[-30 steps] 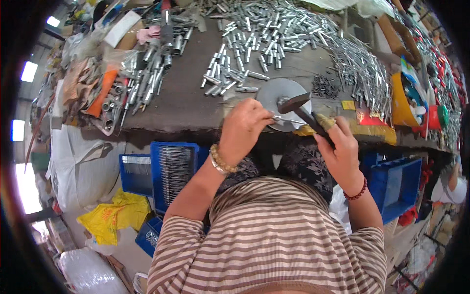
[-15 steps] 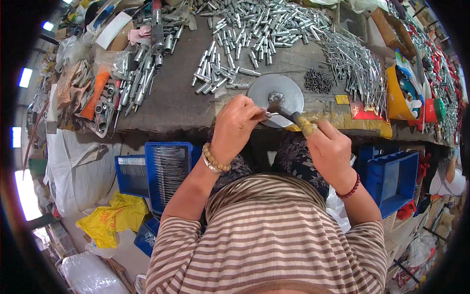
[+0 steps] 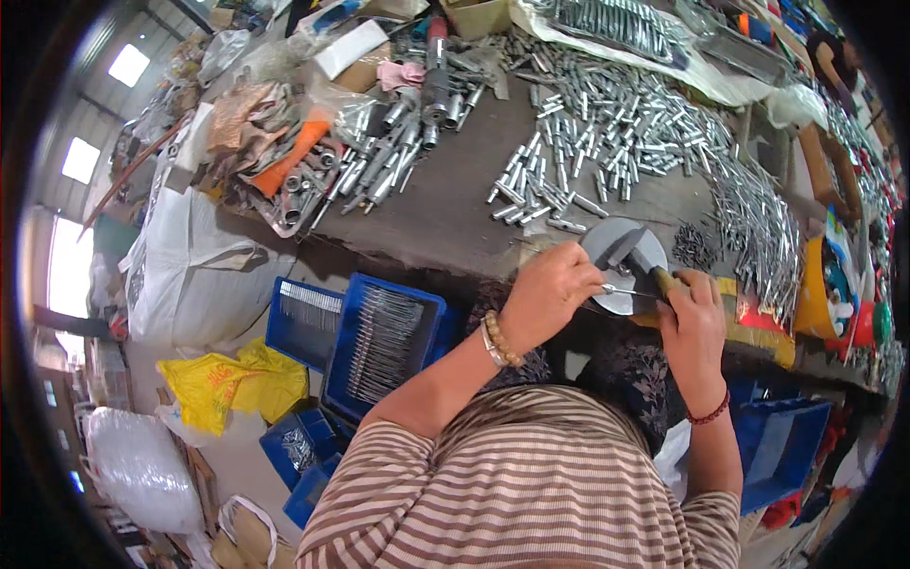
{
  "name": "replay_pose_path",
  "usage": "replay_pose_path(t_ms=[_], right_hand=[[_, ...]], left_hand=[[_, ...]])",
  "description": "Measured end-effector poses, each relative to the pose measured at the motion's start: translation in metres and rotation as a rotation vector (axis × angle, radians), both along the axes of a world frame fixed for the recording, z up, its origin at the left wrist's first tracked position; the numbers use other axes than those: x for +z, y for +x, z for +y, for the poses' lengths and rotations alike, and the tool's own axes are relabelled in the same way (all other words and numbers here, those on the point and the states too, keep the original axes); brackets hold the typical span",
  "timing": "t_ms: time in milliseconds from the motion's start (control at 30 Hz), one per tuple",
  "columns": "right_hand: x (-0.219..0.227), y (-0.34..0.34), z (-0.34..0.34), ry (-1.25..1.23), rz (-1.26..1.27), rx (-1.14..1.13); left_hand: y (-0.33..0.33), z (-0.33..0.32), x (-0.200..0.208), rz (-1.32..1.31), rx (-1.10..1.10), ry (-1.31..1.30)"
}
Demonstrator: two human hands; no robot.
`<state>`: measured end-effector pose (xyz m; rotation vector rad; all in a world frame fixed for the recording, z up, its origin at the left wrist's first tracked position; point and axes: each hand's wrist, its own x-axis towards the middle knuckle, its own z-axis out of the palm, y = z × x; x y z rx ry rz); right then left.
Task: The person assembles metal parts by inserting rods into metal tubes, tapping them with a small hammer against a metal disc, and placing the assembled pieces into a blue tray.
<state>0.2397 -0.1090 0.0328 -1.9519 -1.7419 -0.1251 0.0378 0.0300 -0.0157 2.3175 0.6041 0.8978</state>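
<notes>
Beside the round grey metal disc point(image 3: 603, 248) at the bench edge, my left hand point(image 3: 555, 289) is closed in a pinch on the end of a thin metal rod point(image 3: 633, 293). A small shiny piece shows at the fingertips. The rod runs across to the thumb of my right hand point(image 3: 694, 308). That hand is closed around the yellowish handle of a hammer point(image 3: 647, 248), whose dark head lies over the disc. The palm hides most of the handle.
Loose metal tubes point(image 3: 616, 128) cover the bench, with thin rods point(image 3: 758, 237) and small black pieces point(image 3: 697, 247) to the right. Tools and an orange-handled item point(image 3: 292, 159) lie left. Blue bins point(image 3: 355, 379) of rods stand below, near a yellow bag point(image 3: 232, 384).
The view has swung left, so the bench sits further right. The hammer's head has turned over the disc, and the thin rod now spans between my two hands.
</notes>
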Motion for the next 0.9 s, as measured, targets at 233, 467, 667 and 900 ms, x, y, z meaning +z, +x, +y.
replay_pose_path(t_ms=[233,467,667,900], right_hand=[[-0.004,-0.031,-0.007,-0.156,-0.017,-0.017],[-0.006,-0.03,-0.02,-0.34,0.518,-0.027],[-0.01,-0.046,-0.019,-0.512,1.2,-0.048],[-0.019,-0.057,-0.018,-0.451,1.378,-0.048]], left_hand=[[-0.003,0.0,0.003,-0.028,0.029,-0.011],[-0.006,-0.014,0.009,-0.079,0.08,0.013],[-0.019,-0.054,0.002,-0.175,0.176,-0.806],[-0.013,-0.048,-0.005,-0.351,0.063,-1.143]])
